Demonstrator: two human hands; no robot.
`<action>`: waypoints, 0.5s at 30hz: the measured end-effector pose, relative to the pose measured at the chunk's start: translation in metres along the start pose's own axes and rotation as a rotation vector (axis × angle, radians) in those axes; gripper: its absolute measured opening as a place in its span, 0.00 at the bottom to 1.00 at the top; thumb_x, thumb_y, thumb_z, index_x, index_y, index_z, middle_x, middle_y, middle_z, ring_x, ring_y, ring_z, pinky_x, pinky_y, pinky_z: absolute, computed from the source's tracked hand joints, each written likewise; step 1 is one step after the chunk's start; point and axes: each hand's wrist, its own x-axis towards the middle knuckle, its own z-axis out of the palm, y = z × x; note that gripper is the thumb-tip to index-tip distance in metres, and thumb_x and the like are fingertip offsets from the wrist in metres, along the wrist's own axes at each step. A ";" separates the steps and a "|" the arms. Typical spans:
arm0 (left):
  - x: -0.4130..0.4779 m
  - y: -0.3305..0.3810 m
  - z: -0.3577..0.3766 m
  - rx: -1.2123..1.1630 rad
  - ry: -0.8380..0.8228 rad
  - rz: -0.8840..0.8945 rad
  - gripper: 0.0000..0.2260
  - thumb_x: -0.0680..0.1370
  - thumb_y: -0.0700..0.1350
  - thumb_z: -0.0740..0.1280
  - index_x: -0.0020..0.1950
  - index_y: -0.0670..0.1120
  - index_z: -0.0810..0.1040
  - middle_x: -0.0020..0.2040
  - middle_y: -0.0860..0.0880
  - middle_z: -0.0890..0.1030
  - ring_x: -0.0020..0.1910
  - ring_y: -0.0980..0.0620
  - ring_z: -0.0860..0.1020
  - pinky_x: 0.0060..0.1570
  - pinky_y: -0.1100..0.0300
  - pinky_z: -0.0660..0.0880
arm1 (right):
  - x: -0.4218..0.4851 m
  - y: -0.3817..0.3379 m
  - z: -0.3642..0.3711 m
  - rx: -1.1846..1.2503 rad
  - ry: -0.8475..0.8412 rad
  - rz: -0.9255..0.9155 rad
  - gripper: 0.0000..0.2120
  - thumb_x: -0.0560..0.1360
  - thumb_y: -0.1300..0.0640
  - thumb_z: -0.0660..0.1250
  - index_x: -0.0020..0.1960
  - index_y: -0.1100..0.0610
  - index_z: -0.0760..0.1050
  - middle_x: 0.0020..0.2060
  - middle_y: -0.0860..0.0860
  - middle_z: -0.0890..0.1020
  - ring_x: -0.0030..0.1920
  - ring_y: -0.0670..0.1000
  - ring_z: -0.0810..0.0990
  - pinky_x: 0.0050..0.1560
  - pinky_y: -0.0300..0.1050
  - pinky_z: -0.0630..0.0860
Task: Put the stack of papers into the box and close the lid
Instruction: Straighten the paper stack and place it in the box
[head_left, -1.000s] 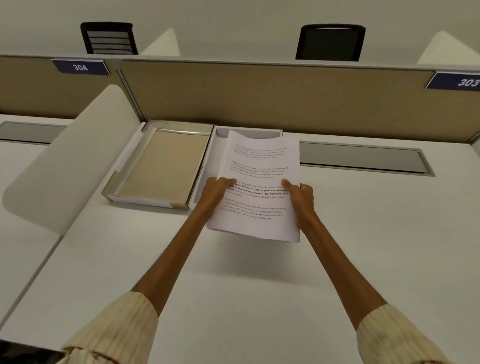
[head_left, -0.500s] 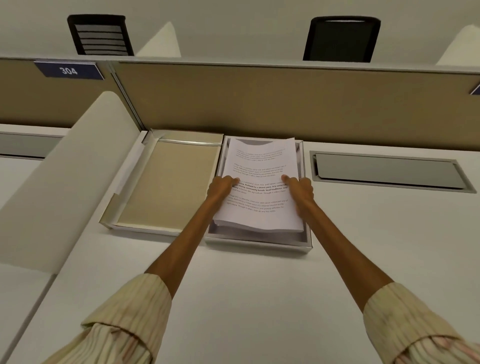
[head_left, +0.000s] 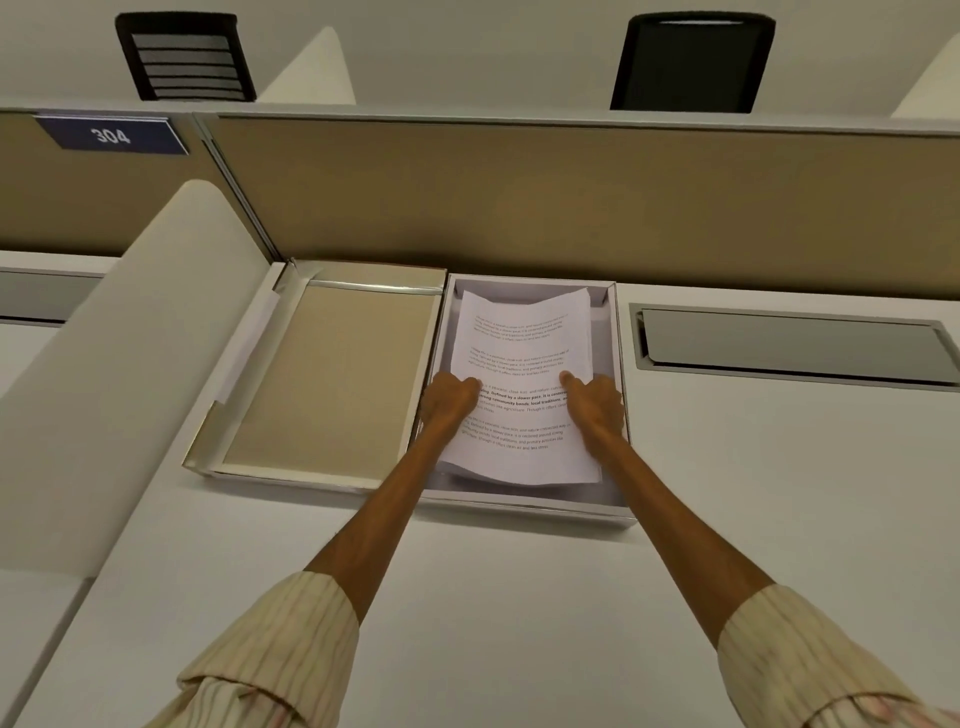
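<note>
the stack of papers (head_left: 522, 395) sits inside the box (head_left: 530, 512), its long axis running away from the person, the same way as the box's long side. the near end looks a little raised above the box floor, and the far end curls; i can't tell whether the whole stack is flat down yet. the left hand (head_left: 448, 402) pinches the stack's left edge and the right hand (head_left: 595, 408) its right edge, thumbs on top, both clamped on the paper at about its middle, each inside the box wall on its own side.

the lid (head_left: 332, 374) lies open side up just to the left of the box, touching or nearly touching it, long axis parallel. so the left hand is the nearer one to it, and i'd judge the lid must be lifted, flipped and carried rightward once the paper is let go.

count: one stack, one box, one lid, two hands. on the desk (head_left: 519, 597) there is also one cable hatch (head_left: 795, 345), and two chairs (head_left: 693, 62) stand behind the partition (head_left: 571, 208).
</note>
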 end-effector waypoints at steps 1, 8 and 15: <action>-0.001 -0.001 0.002 -0.001 0.012 -0.006 0.16 0.77 0.46 0.64 0.59 0.37 0.77 0.56 0.40 0.82 0.47 0.43 0.80 0.49 0.50 0.79 | -0.001 0.001 0.001 -0.019 0.007 -0.004 0.20 0.78 0.46 0.63 0.60 0.61 0.75 0.56 0.57 0.82 0.52 0.59 0.82 0.51 0.51 0.79; -0.001 -0.003 0.006 0.060 0.033 0.023 0.15 0.77 0.44 0.66 0.58 0.36 0.76 0.56 0.39 0.81 0.46 0.44 0.79 0.47 0.52 0.78 | -0.002 0.003 0.006 -0.171 0.065 -0.030 0.21 0.79 0.46 0.62 0.61 0.63 0.74 0.58 0.59 0.81 0.55 0.60 0.81 0.50 0.49 0.76; -0.003 0.003 0.001 0.233 -0.003 0.101 0.20 0.75 0.41 0.69 0.63 0.34 0.70 0.60 0.40 0.79 0.56 0.40 0.80 0.47 0.54 0.78 | -0.001 0.007 0.002 -0.319 0.088 -0.070 0.21 0.79 0.46 0.62 0.58 0.64 0.75 0.57 0.59 0.81 0.55 0.60 0.81 0.50 0.50 0.75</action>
